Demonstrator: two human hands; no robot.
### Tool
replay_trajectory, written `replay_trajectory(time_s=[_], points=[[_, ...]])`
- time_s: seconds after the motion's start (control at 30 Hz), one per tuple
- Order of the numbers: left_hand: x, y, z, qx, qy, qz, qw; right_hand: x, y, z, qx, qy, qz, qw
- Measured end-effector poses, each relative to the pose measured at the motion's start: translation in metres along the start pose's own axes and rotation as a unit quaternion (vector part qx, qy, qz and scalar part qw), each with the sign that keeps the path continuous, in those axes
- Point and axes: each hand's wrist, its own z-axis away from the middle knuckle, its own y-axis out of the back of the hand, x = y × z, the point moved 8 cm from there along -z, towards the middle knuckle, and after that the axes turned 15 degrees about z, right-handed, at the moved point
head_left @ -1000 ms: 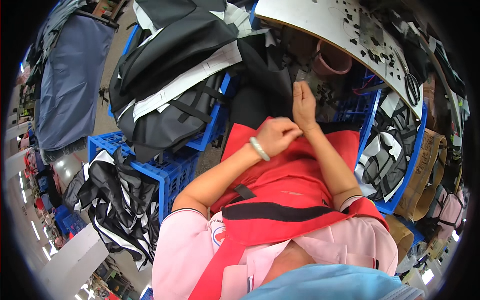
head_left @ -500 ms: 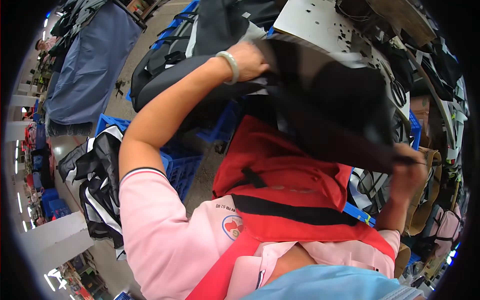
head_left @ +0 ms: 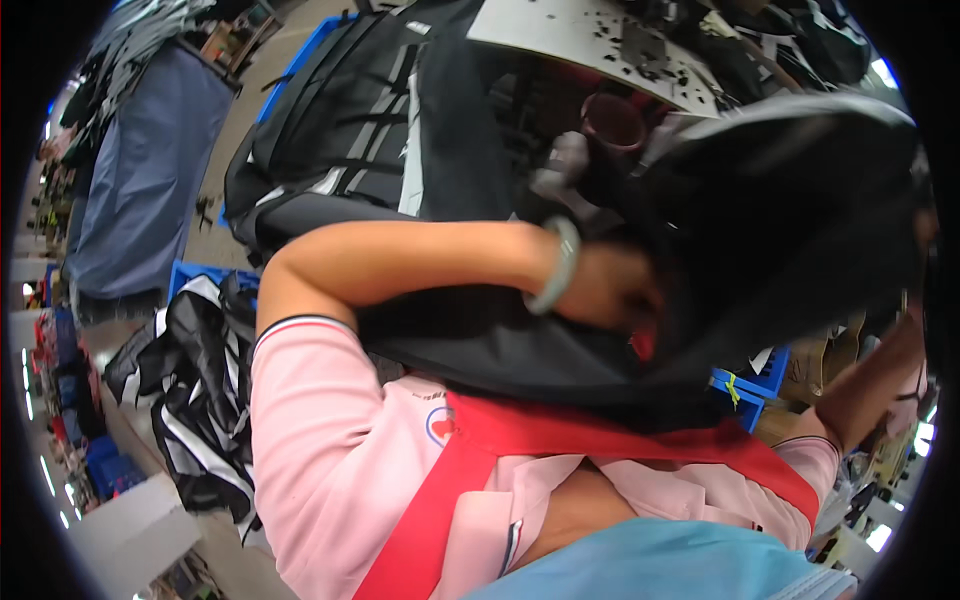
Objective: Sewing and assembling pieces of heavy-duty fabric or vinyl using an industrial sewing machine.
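fabric (head_left: 790,220) spread between left fingers (head_left: 638,292) and right hand (head_left: 926,228)

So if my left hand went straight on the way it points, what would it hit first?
Probably the large, curved-edged black fabric piece just right of your left hand; they may already touch, but blur hides the depth.

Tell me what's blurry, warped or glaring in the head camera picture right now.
Head view: blur smears the black fabric and the left hand, while the pink shirt looks fairly sharp; head view: the fisheye warps the surroundings toward a dark rim; head view: ceiling lights near the right edge burn out to white.
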Motion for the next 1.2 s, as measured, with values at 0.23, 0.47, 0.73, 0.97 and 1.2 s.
replay_trajectory(time_s=[0.23, 0.47, 0.73, 0.97, 1.2], points=[[0.043, 0.111, 0.042, 0.221, 0.064, -0.048, 0.972, -0.031, -0.168, 0.08, -0.307, 0.061, -0.079, 0.946], [0.035, 0.122, -0.052, 0.256, -0.068, -0.253, 0.93, -0.057, -0.189, 0.058, -0.329, 0.141, -0.038, 0.933], [-0.103, 0.139, -0.099, 0.325, 0.069, 0.183, 0.925, 0.002, -0.252, 0.012, -0.244, 0.109, -0.057, 0.962], [-0.149, 0.182, -0.116, 0.395, 0.156, 0.312, 0.85, 0.043, -0.319, -0.042, -0.294, 0.004, -0.187, 0.937], [-0.177, 0.232, -0.122, 0.435, 0.156, 0.287, 0.839, 0.058, -0.372, -0.083, -0.305, 0.012, -0.196, 0.932]])
